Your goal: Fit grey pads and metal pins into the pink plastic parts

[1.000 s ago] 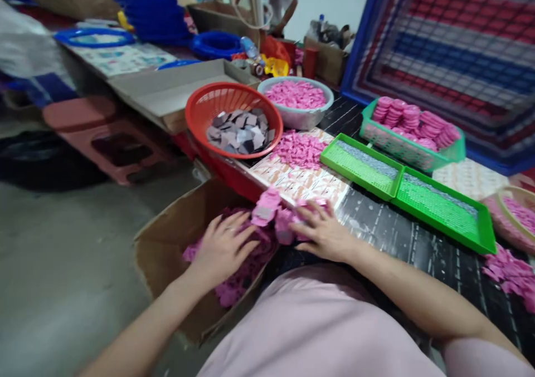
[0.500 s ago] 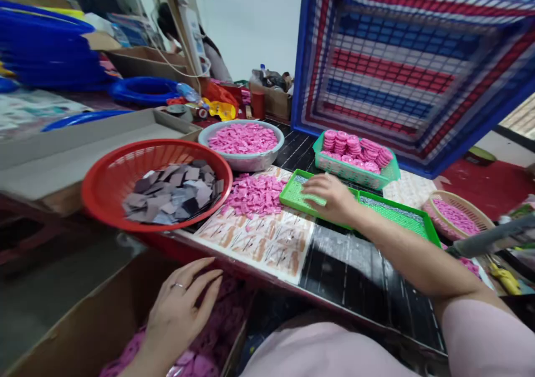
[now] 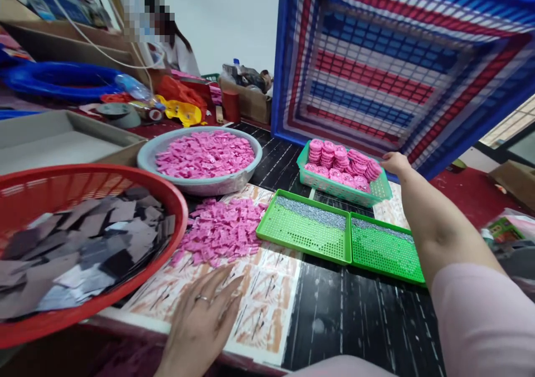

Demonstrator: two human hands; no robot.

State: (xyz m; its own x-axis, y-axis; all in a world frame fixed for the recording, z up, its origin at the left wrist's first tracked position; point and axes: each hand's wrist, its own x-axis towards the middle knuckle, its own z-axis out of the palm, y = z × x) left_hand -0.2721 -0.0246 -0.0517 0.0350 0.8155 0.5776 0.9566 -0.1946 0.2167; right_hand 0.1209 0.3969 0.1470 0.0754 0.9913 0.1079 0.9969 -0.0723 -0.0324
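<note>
My left hand [image 3: 207, 316], a ring on one finger, is over the front edge of the patterned sheet [image 3: 267, 310]. Its fingers are spread and hold nothing. Just beyond its fingertips lies a loose heap of small pink plastic pieces [image 3: 225, 229]. My right arm stretches forward, and my right hand [image 3: 397, 163] is at the far right corner of a teal basket [image 3: 334, 192]. Its fingers look closed at the basket's rim, though they are partly hidden. Stacked pink round discs [image 3: 340, 157] fill that basket. Two green perforated trays [image 3: 309, 238] with small silvery bits lie nearer to me.
A red basket [image 3: 175, 221] of grey and dark square pieces stands at left. Behind it are a basin [image 3: 198, 185] of pink pieces and a grey tray [image 3: 37, 143]. A large blue crate [image 3: 284, 104] leans upright at the back. A person [image 3: 179, 48] is in the background.
My right hand has moved from above the left green tray to the teal basket's right corner. My left hand has risen from beside the table to its front edge. The view has shifted.
</note>
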